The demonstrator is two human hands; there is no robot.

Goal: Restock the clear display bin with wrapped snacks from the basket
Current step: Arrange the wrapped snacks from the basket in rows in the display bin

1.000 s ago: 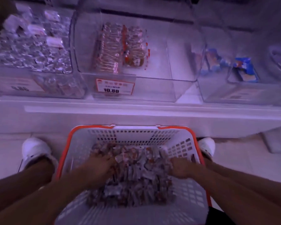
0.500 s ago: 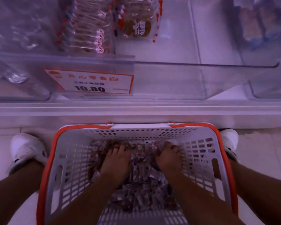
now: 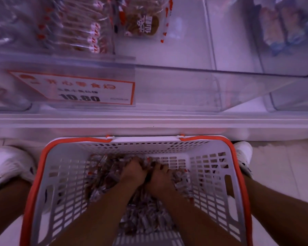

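A white plastic basket with an orange rim [image 3: 220, 174] sits on the floor between my feet, holding a heap of small wrapped snacks [image 3: 103, 176]. My left hand [image 3: 132, 173] and my right hand [image 3: 160, 178] are side by side deep in the heap near the basket's far wall, fingers curled down into the wrappers and gripping a bunch. The clear display bin [image 3: 203, 86] stands on the shelf above, with rows of wrapped snacks [image 3: 75, 32] in its left part and bare floor on the right.
A price tag reading 10.80 [image 3: 78, 91] hangs on the bin's front. Neighbouring clear bins hold silver-wrapped goods at the left [image 3: 5, 23] and blue-wrapped packs at the right [image 3: 281, 27]. The white shelf edge [image 3: 149, 121] overhangs the basket. My white shoes [image 3: 9, 164] flank it.
My hands have moved from apart in the heap to close together at the basket's far end, scooping wrappers between them. The view has dropped closer to the basket and bin.
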